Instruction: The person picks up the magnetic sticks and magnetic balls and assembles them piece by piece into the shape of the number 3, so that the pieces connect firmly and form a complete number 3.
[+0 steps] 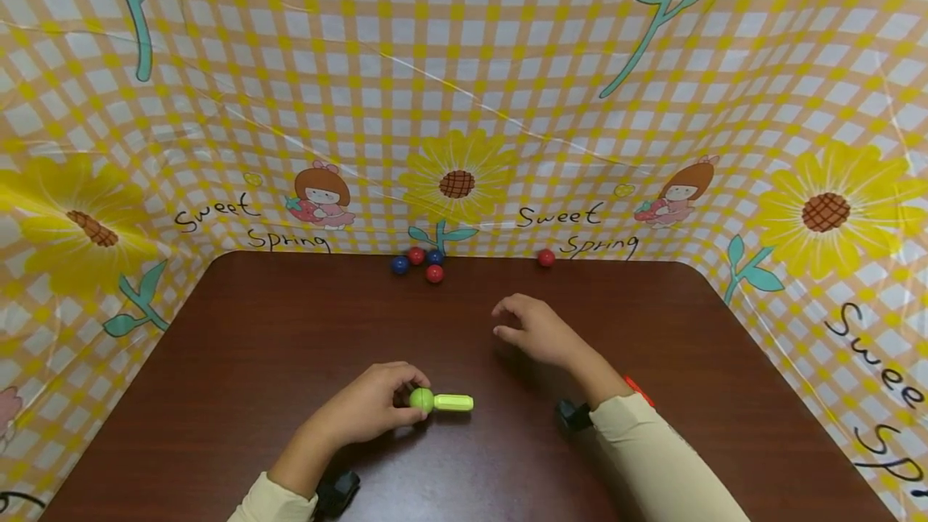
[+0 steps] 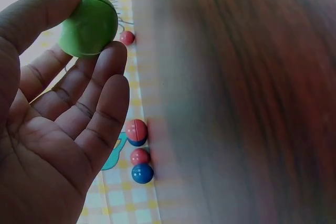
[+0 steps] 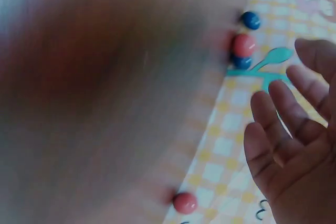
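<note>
My left hand (image 1: pixel 373 403) pinches a light green maraca (image 1: pixel 422 400) by its round head, thumb on one side and fingers on the other. Its ribbed handle (image 1: pixel 453 403) sticks out to the right in the head view. In the left wrist view the seamed head of the maraca (image 2: pixel 90 27) sits between thumb and fingertips. My right hand (image 1: pixel 540 330) hovers over the table farther right and forward, holding nothing. The right wrist view has that hand's fingers (image 3: pixel 262 150) loosely bent and spread, with the palm bare.
Several red and blue balls stand along the back edge of the dark wooden table (image 1: pixel 304 329): a blue ball (image 1: pixel 399 265) and a red ball (image 1: pixel 434 274) in a cluster, another red ball (image 1: pixel 546 258) apart at right. A checked flowered cloth (image 1: pixel 464 87) walls in the back and sides.
</note>
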The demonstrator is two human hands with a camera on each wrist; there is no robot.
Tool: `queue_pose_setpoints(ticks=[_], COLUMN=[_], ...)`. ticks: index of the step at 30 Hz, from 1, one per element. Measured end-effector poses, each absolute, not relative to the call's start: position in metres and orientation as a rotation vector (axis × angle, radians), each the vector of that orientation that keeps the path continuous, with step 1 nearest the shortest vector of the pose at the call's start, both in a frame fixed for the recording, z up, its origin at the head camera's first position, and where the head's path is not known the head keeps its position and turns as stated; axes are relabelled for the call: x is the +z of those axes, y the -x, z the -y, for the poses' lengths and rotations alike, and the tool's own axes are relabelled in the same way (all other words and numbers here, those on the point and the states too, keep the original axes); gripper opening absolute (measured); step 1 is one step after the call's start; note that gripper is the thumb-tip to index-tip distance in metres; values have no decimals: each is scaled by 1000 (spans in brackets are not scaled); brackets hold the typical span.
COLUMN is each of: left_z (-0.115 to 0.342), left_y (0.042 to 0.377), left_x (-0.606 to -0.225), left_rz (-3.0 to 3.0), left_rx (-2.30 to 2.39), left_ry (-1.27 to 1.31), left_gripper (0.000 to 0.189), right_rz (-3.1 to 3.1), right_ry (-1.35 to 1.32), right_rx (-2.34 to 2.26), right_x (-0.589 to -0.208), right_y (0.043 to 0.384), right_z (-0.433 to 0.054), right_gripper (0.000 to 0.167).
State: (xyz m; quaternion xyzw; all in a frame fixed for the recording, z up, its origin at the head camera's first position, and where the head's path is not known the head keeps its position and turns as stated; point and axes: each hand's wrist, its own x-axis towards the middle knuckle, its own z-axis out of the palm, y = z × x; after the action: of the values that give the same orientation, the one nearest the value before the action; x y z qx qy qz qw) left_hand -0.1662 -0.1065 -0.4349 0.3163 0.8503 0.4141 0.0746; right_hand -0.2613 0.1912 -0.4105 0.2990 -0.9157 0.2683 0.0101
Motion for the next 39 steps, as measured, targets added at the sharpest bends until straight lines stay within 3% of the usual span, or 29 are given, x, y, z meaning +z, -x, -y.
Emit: queue_pose_setpoints(ticks=[14, 21, 28, 35, 39], left_z=[105, 107, 110, 111, 113], left_y=[169, 166, 169, 169, 169], left_x=[-437, -439, -438, -435, -434], left_rz=[-2584, -2580, -2597, -2620, -2620], left_rx=[1190, 1198, 1179, 1166, 1164], left_ry=[-945, -937, -951, -951, -943], left_gripper=[22, 22, 22, 23, 22], right_rz=[2936, 2904, 2887, 2925, 2923], right_ry=[-585, -471, -417, -443, -463], right_rx=[808, 866, 902, 874, 800], right_x=[-419, -423, -428, -432, -437], right_y=[349, 371, 392, 405, 409], right_z=[-240, -258, -263, -264, -266], right_gripper=[30, 36, 27, 42, 41])
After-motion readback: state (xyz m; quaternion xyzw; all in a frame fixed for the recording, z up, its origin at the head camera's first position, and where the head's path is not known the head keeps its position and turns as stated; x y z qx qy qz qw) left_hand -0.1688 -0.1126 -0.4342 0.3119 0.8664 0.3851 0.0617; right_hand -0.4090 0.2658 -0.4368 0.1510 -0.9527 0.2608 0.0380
